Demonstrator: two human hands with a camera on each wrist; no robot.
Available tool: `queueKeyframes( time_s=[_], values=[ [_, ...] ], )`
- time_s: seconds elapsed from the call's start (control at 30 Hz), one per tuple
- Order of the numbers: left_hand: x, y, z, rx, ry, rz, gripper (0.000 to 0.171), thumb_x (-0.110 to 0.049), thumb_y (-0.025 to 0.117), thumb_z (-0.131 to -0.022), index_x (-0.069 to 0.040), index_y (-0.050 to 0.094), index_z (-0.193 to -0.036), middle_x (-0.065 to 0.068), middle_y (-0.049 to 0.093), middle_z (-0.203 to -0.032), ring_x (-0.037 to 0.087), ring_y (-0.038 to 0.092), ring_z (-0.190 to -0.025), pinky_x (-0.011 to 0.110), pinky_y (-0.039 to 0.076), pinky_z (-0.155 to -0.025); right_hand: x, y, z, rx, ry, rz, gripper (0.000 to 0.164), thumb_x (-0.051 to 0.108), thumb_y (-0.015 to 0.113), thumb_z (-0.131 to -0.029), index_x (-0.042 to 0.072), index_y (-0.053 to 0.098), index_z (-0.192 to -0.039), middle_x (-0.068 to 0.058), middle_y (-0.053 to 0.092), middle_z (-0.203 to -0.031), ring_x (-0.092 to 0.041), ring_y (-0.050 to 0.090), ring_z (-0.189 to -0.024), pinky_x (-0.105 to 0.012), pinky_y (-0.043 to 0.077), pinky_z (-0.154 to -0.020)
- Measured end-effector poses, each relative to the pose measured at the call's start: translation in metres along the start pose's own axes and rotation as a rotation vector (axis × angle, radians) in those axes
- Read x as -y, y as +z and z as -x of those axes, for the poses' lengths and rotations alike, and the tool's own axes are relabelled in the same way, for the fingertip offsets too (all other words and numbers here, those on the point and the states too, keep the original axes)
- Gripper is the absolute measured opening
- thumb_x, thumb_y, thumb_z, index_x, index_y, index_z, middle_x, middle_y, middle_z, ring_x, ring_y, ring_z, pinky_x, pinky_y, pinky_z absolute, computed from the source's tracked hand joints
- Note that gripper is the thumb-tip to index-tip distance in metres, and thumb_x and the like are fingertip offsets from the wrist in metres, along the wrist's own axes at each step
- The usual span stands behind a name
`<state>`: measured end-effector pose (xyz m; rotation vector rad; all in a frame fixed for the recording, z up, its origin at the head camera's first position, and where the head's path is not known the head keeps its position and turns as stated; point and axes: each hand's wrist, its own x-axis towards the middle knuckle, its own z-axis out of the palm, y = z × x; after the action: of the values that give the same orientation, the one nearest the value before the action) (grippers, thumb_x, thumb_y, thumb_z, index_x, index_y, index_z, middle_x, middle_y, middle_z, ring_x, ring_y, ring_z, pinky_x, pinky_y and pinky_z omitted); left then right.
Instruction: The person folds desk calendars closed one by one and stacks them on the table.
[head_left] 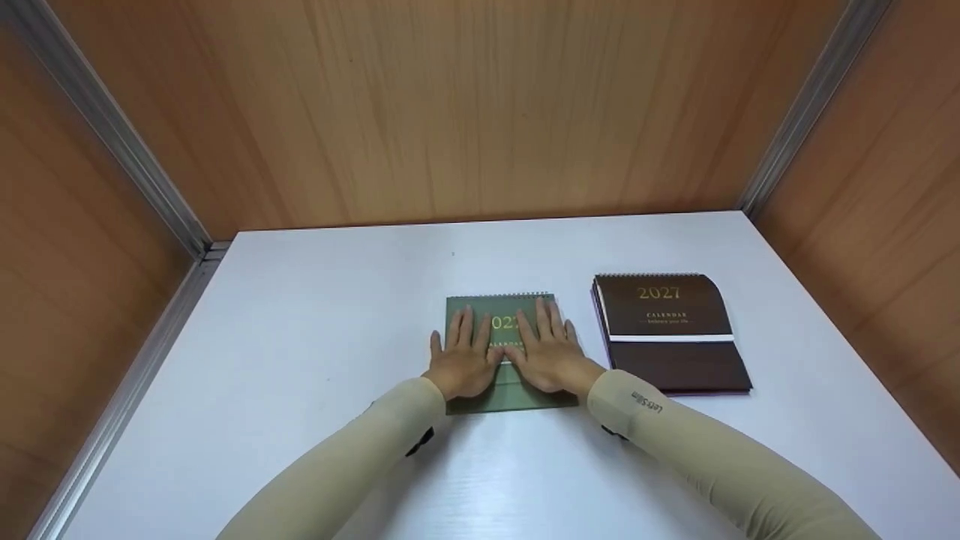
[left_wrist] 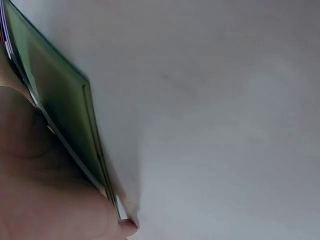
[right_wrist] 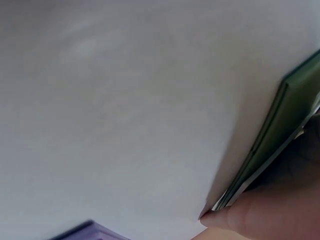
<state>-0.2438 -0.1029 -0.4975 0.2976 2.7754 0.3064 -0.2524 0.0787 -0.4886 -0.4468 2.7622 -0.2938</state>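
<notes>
A green spiral-bound 2027 desk calendar (head_left: 510, 397) lies flat on the white table, its wire binding at the far edge. Both hands rest on its cover with fingers straight and spread, pointing away from me. My left hand (head_left: 463, 364) covers the left half, its little finger past the left edge. The right hand (head_left: 551, 356) covers the right half, and the two thumbs meet near the middle over the printed title. In the left wrist view, the calendar's near corner (left_wrist: 65, 100) shows beside the palm; in the right wrist view, its green edge (right_wrist: 280, 125) runs along the other hand.
A dark brown 2027 calendar (head_left: 671, 366) with a white strip lies on the table to the right, near my right forearm. Wood-grain panels (head_left: 480, 112) with metal corner posts (head_left: 127, 135) enclose the white table (head_left: 315, 315) at the back and sides.
</notes>
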Motion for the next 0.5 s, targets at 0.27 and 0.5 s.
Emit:
queueKeyframes(
  time_s=[0.27,0.5],
  values=[
    [-0.004,-0.009,0.002,0.029,-0.011,-0.035,0.073,-0.056,0.019,-0.114,-0.018,-0.004,-0.172,0.012,-0.015,-0.177,0.03,-0.018,-0.163,0.067,0.002,-0.129,-0.004,0.004,-0.009,-0.004,0.011,-0.021,0.081,0.065,0.021,-0.11,0.016,-0.003,-0.171,-0.019,-0.027,-0.172,-0.039,-0.026,-0.159,-0.063,-0.005,-0.129],
    [-0.007,-0.014,0.013,-0.008,0.007,-0.015,0.073,-0.053,0.026,-0.114,-0.014,0.006,-0.172,0.015,-0.006,-0.178,0.031,-0.01,-0.165,0.066,0.007,-0.129,0.001,-0.012,0.004,0.046,-0.002,-0.024,0.083,0.063,0.026,-0.111,0.013,0.0,-0.172,-0.021,-0.021,-0.174,-0.039,-0.022,-0.16,-0.061,-0.003,-0.13]
  ],
)
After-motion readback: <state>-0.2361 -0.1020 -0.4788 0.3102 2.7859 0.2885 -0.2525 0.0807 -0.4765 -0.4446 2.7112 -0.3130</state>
